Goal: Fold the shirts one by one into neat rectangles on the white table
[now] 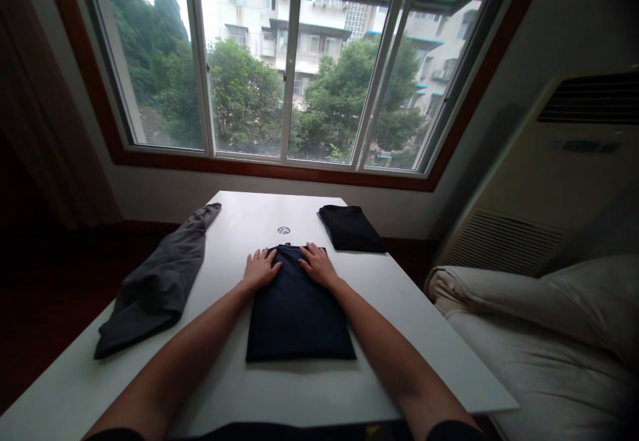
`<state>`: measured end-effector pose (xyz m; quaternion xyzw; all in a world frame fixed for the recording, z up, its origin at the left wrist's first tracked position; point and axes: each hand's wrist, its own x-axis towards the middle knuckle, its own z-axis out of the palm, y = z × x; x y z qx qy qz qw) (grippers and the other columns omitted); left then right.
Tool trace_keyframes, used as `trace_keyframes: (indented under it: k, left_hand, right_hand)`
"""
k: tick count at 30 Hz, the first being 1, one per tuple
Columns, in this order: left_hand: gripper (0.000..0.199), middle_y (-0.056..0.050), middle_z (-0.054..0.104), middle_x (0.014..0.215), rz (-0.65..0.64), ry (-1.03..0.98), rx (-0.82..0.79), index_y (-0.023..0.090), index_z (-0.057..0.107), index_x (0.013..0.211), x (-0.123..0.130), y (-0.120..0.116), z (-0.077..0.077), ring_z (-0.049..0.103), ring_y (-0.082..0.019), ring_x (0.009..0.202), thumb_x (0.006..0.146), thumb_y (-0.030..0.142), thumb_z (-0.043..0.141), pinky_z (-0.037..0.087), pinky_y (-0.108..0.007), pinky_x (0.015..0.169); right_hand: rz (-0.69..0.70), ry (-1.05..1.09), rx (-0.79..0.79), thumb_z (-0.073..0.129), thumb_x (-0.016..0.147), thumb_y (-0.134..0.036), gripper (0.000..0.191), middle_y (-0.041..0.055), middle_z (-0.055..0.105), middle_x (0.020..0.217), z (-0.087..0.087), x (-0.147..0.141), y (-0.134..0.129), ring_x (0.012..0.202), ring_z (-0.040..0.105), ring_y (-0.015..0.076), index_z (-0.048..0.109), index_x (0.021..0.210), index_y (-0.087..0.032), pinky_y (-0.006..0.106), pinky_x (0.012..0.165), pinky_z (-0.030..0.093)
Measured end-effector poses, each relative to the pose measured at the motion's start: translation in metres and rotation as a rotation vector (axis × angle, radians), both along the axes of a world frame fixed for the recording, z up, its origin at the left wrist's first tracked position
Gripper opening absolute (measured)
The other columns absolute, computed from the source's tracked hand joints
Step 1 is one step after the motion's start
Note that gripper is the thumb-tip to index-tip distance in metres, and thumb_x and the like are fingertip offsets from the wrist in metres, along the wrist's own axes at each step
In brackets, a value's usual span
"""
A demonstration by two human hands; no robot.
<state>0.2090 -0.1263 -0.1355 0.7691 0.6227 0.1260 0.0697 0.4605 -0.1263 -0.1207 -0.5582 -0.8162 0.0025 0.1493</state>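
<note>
A dark navy garment (299, 314), folded into a flat, roughly rectangular shape, lies in the middle of the white table (409, 334). My left hand (262, 269) rests on its far left corner with the fingers spread. On the far right corner lies my right hand (318, 265), also flat with fingers apart. Between the hands a small tag or loop shows at the garment's far edge. Neither hand grips the cloth.
A loose grey garment (160, 288) lies along the table's left edge. At the far right sits a folded black garment (352, 228). A small round dark mark (283, 230) is on the tabletop. A beige sofa (544, 341) stands on the right, below an air conditioner (554, 161).
</note>
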Motion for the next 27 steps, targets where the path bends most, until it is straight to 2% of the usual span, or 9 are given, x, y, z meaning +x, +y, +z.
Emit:
trace_keyframes:
  k: [3, 6, 8, 10, 12, 14, 18, 21, 27]
  left_hand:
    - [0.069, -0.015, 0.034, 0.169, 0.073, 0.001, 0.005, 0.025, 0.043, 0.159, -0.003, -0.001, 0.004, 0.025, -0.041, 0.157, 0.103, 0.064, 0.032, 0.015, -0.067, 0.123]
    - [0.064, -0.014, 0.038, 0.168, 0.059, -0.01, 0.11, 0.025, 0.05, 0.154, 0.001, -0.008, 0.01, 0.023, -0.038, 0.158, 0.102, 0.061, 0.04, 0.011, -0.064, 0.126]
    - [0.058, -0.011, 0.039, 0.167, -0.043, -0.033, 0.226, 0.026, 0.053, 0.151, 0.007, -0.013, 0.013, 0.024, -0.034, 0.158, 0.103, 0.057, 0.044, 0.01, -0.058, 0.129]
    - [0.055, -0.008, 0.039, 0.167, -0.182, -0.055, 0.259, 0.028, 0.054, 0.151, 0.013, -0.018, 0.015, 0.027, -0.031, 0.157, 0.103, 0.054, 0.046, 0.013, -0.054, 0.13]
    - [0.056, -0.007, 0.039, 0.168, -0.291, -0.05, 0.183, 0.029, 0.054, 0.152, 0.017, -0.02, 0.014, 0.029, -0.031, 0.157, 0.103, 0.055, 0.048, 0.019, -0.055, 0.129]
    - [0.059, -0.008, 0.038, 0.168, -0.328, -0.031, 0.094, 0.029, 0.052, 0.154, 0.018, -0.02, 0.01, 0.029, -0.032, 0.157, 0.103, 0.057, 0.047, 0.021, -0.055, 0.128]
    - [0.063, -0.007, 0.034, 0.17, -0.27, -0.016, 0.054, 0.029, 0.048, 0.158, 0.014, -0.013, 0.003, 0.026, -0.033, 0.158, 0.104, 0.06, 0.042, 0.018, -0.054, 0.128]
    - [0.065, -0.007, 0.03, 0.172, -0.211, -0.005, 0.04, 0.03, 0.045, 0.159, 0.01, -0.009, 0.002, 0.024, -0.035, 0.159, 0.103, 0.062, 0.04, 0.017, -0.057, 0.128]
    - [0.07, -0.005, 0.021, 0.175, -0.195, 0.028, -0.026, 0.033, 0.038, 0.164, 0.008, -0.006, 0.002, 0.017, -0.037, 0.16, 0.102, 0.067, 0.035, 0.015, -0.063, 0.126]
  right_hand:
    - [-0.003, -0.005, -0.038, 0.044, 0.107, -0.052, 0.055, 0.0094, 0.039, 0.167, -0.001, 0.002, 0.002, 0.157, 0.029, 0.0272, 0.051, 0.156, -0.027, 0.051, 0.127, 0.022]
    - [-0.042, 0.033, 0.046, 0.045, 0.107, -0.051, 0.057, 0.0103, 0.034, 0.169, -0.003, 0.003, 0.004, 0.158, 0.026, 0.0268, 0.048, 0.158, -0.025, 0.049, 0.127, 0.022]
    - [-0.041, 0.03, 0.031, 0.045, 0.107, -0.05, 0.055, 0.0107, 0.039, 0.167, -0.005, 0.004, 0.005, 0.157, 0.029, 0.027, 0.051, 0.156, -0.025, 0.049, 0.127, 0.022]
    - [-0.028, 0.015, -0.005, 0.045, 0.107, -0.05, 0.052, 0.0105, 0.043, 0.164, -0.007, 0.005, 0.007, 0.155, 0.032, 0.0272, 0.055, 0.153, -0.026, 0.05, 0.126, 0.024]
    - [-0.048, 0.029, 0.026, 0.045, 0.107, -0.049, 0.053, 0.0105, 0.04, 0.166, -0.01, 0.006, 0.008, 0.156, 0.031, 0.0268, 0.053, 0.154, -0.025, 0.048, 0.126, 0.025]
    - [-0.08, 0.049, 0.065, 0.045, 0.107, -0.049, 0.055, 0.011, 0.038, 0.167, -0.011, 0.007, 0.009, 0.156, 0.03, 0.0266, 0.05, 0.156, -0.024, 0.047, 0.127, 0.024]
    - [-0.075, 0.031, 0.002, 0.045, 0.107, -0.05, 0.054, 0.0112, 0.04, 0.166, -0.009, 0.008, 0.008, 0.156, 0.032, 0.0282, 0.054, 0.154, -0.025, 0.049, 0.126, 0.025]
    - [-0.109, 0.05, 0.027, 0.046, 0.107, -0.049, 0.057, 0.0115, 0.035, 0.169, -0.007, 0.007, 0.007, 0.157, 0.028, 0.0282, 0.049, 0.157, -0.024, 0.049, 0.127, 0.024]
    - [-0.104, 0.037, 0.014, 0.045, 0.107, -0.05, 0.056, 0.011, 0.036, 0.168, -0.006, 0.005, 0.006, 0.157, 0.03, 0.0278, 0.05, 0.157, -0.024, 0.047, 0.127, 0.024]
